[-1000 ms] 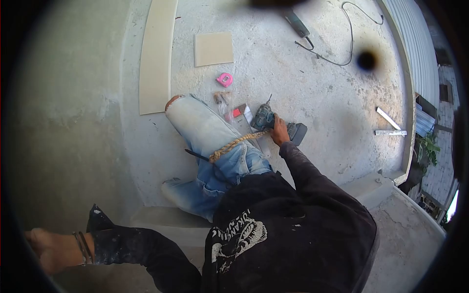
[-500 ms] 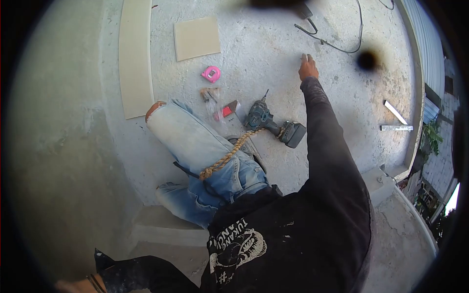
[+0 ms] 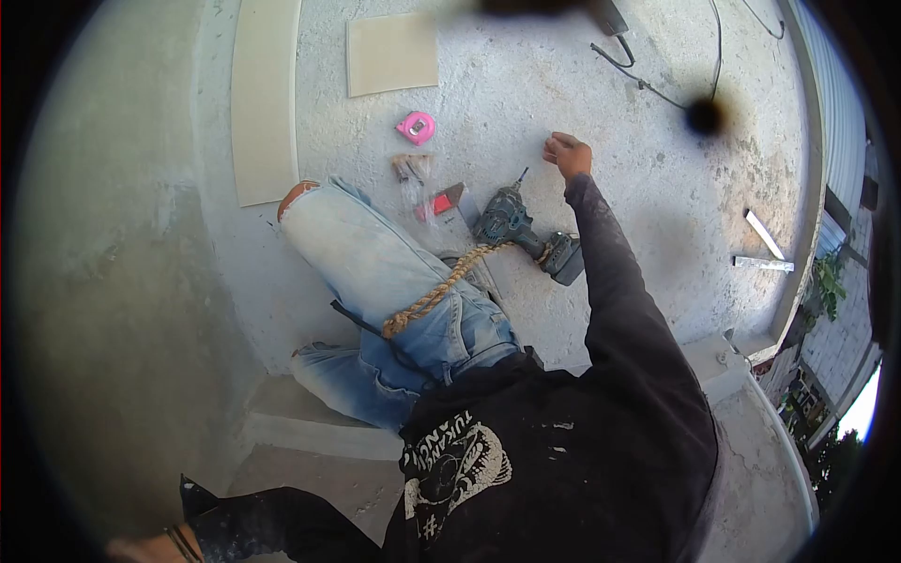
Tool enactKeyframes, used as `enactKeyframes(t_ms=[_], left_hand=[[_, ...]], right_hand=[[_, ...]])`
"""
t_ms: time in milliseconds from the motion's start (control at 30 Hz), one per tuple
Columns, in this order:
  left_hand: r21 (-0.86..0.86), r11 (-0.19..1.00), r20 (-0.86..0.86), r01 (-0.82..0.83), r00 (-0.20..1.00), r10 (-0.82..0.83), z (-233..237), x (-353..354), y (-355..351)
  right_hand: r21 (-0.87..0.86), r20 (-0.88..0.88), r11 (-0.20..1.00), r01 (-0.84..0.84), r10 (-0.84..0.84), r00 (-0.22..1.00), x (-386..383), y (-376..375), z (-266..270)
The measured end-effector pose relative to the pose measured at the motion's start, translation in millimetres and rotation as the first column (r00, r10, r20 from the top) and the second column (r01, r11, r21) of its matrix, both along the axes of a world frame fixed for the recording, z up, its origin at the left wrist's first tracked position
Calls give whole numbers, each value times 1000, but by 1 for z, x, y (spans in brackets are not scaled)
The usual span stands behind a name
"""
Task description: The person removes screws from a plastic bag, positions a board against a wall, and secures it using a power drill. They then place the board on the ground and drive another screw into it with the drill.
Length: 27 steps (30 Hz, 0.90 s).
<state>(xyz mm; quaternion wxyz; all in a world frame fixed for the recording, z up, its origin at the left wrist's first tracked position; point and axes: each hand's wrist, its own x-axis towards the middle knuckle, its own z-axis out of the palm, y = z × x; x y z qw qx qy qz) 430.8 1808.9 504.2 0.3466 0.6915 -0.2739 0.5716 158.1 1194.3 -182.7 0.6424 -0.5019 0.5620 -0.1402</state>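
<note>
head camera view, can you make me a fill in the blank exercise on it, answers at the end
The tape measure is ____ in colour.
A braided ____ runs between the jeans and the drill.
The hand nearer the drill is the person's ____ one.
The short, pale strips at the right of the view number ____.

Missing words: pink; rope; right; two

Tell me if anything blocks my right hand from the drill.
Nothing visible stands between the right hand and the drill; only bare floor shows there. The rope meets the drill from the leg side, outside that gap.
</note>
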Motion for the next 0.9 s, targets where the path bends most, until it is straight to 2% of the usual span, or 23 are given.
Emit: enactKeyframes(t_ms=[33,67,100,133,167,233,367,433,467,533,633,900], left_hand=[[-273,927,-12,258,962,-271,-6,-5,-25],[-268,928,-10,260,962,-273,-9,-6,-39],[-359,848,30,389,913,-406,-11,-8,-50],[-440,743,83,504,847,-525,-10,-9,-55],[-437,744,84,506,846,-526,-8,-8,-51],[-278,775,-20,567,804,-595,-5,-4,-45],[-289,796,11,531,834,-552,-4,-2,-33],[-401,839,56,367,924,-377,-3,-1,-21],[-402,839,58,367,925,-377,-1,0,-15],[-153,849,-124,507,842,-525,-2,0,-24],[-262,774,-63,576,790,-609,1,1,-25],[-321,653,-13,686,686,-727,8,7,-16]], right_hand=[[3,4,1000,0,0,1000,1,11,3],[108,28,994,-4,1,1000,0,22,7],[211,53,977,-12,0,999,0,31,11],[213,58,977,-13,0,998,1,38,16],[269,68,963,-14,-5,998,1,44,22],[327,80,945,-14,-13,997,0,51,26],[366,87,931,14,-49,995,-5,53,23],[374,104,927,33,-78,992,-6,52,23],[377,108,926,35,-82,991,-7,52,22],[381,112,924,35,-84,990,-8,51,21],[391,129,920,-10,-45,991,-8,48,19],[379,133,923,-68,18,991,-11,49,19]])
